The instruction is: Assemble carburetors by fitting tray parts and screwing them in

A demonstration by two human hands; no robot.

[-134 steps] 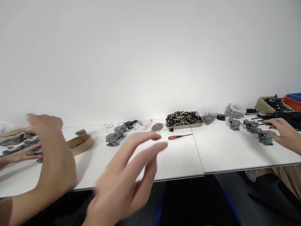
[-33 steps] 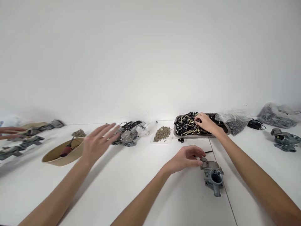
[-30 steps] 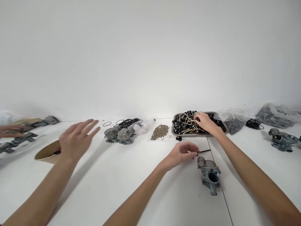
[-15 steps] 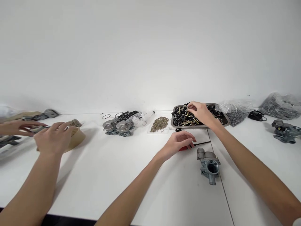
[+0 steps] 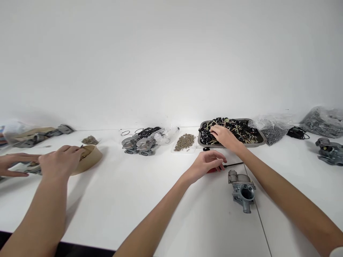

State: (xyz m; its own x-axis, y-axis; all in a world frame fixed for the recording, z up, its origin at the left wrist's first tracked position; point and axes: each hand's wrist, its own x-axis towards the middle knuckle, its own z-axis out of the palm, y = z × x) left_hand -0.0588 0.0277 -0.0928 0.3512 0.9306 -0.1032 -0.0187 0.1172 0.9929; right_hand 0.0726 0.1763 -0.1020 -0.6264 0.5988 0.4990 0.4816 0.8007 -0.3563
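My right hand (image 5: 223, 135) reaches into a metal tray (image 5: 264, 140) heaped with black and brass-coloured parts; its fingertips are pinched down among them, and whatever they hold is too small to name. My left hand (image 5: 205, 165) rests over a red-handled screwdriver (image 5: 212, 170), its fingers curved and apart, partly hiding the handle. The dark shaft points right. In front of the tray stands a grey metal carburetor (image 5: 243, 191), its round bore facing me, touched by neither hand.
Left of the tray lie small brass pieces (image 5: 184, 142), two carburetors (image 5: 138, 145) and black rings (image 5: 148, 132). Bagged parts (image 5: 274, 130) sit right of it. Another carburetor (image 5: 330, 151) stands far right. At left, another person's hands (image 5: 60, 160) work beside a tan round container (image 5: 91, 160).
My right hand has shifted slightly left and lower into the parts in the tray. My left hand keeps its place by the screwdriver. The other person's hands have moved, and the view has shifted slightly.
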